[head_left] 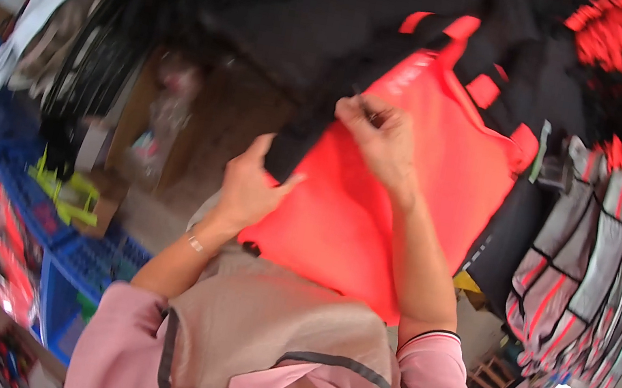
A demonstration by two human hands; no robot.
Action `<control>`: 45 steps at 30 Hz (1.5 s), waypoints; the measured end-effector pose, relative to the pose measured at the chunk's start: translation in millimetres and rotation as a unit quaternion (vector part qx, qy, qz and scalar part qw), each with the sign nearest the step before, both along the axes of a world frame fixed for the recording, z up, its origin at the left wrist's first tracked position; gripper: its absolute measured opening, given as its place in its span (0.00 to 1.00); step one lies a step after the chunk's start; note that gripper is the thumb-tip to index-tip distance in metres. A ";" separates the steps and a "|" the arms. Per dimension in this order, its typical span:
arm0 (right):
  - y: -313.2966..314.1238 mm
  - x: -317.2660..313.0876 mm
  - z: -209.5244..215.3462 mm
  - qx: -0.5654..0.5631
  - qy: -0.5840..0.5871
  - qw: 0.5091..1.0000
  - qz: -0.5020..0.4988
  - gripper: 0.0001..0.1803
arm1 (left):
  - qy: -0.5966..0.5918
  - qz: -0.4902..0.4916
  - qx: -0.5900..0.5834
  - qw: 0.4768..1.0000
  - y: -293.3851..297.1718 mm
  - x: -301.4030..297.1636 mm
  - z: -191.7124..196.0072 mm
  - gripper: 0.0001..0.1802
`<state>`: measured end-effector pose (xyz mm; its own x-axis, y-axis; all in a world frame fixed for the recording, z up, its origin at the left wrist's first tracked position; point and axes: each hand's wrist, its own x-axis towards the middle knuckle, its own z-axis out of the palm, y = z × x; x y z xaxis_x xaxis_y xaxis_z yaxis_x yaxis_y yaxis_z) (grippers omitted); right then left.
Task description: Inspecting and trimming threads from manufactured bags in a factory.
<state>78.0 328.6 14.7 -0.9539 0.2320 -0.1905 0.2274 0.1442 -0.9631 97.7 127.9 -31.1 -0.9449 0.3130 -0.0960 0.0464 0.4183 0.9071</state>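
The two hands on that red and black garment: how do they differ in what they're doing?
The left hand sits lower and spreads open, thumb up, gripping the black strip at the edge of the red panel. The right hand sits higher, fingers bunched in a pinch at the seam where black meets red. The left wrist wears a thin bracelet; the right wrist is bare. Both touch the same garment.

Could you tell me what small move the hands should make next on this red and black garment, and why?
Probably draw the right hand along the black strip, since its fingertips pinch that strip at the edge of the red panel while the left hand grips the strip's lower end.
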 end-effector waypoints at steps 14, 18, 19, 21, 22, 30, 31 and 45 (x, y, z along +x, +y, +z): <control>139.8 90.2 -49.6 0.332 0.080 0.886 -0.313 0.07 | 0.417 -0.158 0.029 0.895 49.2 -80.2 77.5 0.20; 133.0 88.2 -44.2 0.330 0.087 0.885 -0.316 0.07 | 0.503 -0.344 -0.003 0.793 130.3 -107.2 70.3 0.19; 132.7 88.3 -45.5 0.327 0.096 0.885 -0.317 0.06 | 0.552 -0.340 -0.096 0.755 145.5 -121.2 64.6 0.24; 133.8 90.6 -44.3 0.306 0.102 0.888 -0.327 0.07 | 0.597 -0.335 -0.188 0.705 160.7 -144.3 48.4 0.28; 136.0 92.8 -44.0 0.289 0.108 0.892 -0.331 0.07 | 0.558 -0.328 -0.217 0.731 158.6 -157.1 37.1 0.31; 160.5 107.5 -36.7 -0.021 0.139 0.902 -0.408 0.16 | 0.458 -0.385 -0.265 0.756 157.4 -103.0 17.1 0.42; 161.4 106.2 -25.5 -0.008 0.102 0.916 -0.388 0.16 | 0.374 -0.446 -0.210 0.786 147.5 -74.5 13.7 0.44; 276.9 -11.7 43.0 0.112 0.072 0.913 -0.386 0.20 | -0.030 -0.501 0.115 0.857 134.7 -36.3 38.2 0.24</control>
<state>66.3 605.5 57.7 -0.5012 0.8634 0.0585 0.2189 0.1919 -0.9567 61.4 262.5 7.1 -0.1861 0.9818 0.0377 0.2290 0.0060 0.9734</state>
